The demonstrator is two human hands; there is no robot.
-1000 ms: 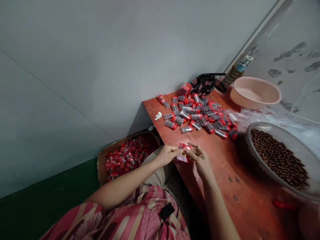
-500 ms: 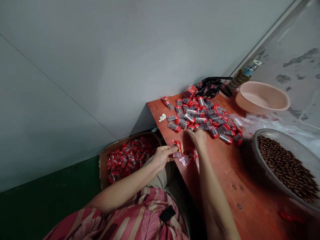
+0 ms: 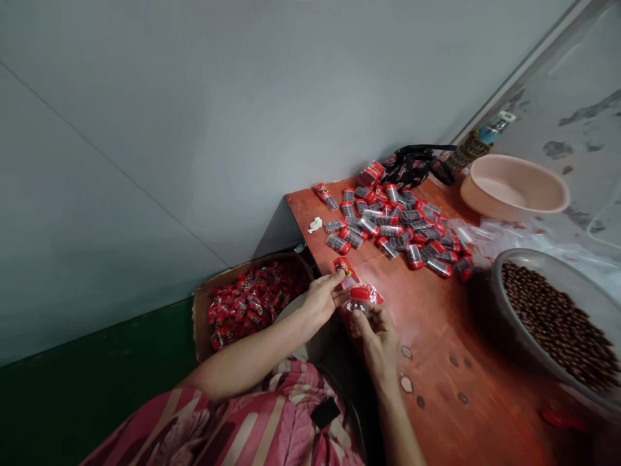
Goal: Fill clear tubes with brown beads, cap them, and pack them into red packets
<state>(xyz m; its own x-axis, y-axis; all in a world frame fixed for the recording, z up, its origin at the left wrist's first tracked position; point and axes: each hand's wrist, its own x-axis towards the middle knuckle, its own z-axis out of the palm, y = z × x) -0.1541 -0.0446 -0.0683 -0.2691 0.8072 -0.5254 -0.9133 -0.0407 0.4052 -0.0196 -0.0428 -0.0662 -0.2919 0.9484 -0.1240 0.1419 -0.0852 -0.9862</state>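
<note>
wear: pink-maroon striped floral cloth [image 3: 272, 427] | patch: black rectangle [image 3: 325, 413] | under: beige cloth [image 3: 295, 314] | left hand [image 3: 317, 301], right hand [image 3: 376, 343]: bare

Two hands [image 3: 376, 340] — one basin [image 3: 485, 200] — one bowl [image 3: 495, 304]

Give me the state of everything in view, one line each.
Left hand: fingers against a red packet.
Right hand: gripping a clear plastic bag holding a red-capped tube.
Cardboard box: full of red packets.
Capped tubes: loose in a pile.
Clear bowl: filled with brown beads.
Pink basin: upright.
Orange-red tabletop: scuffed and chipped.
</note>
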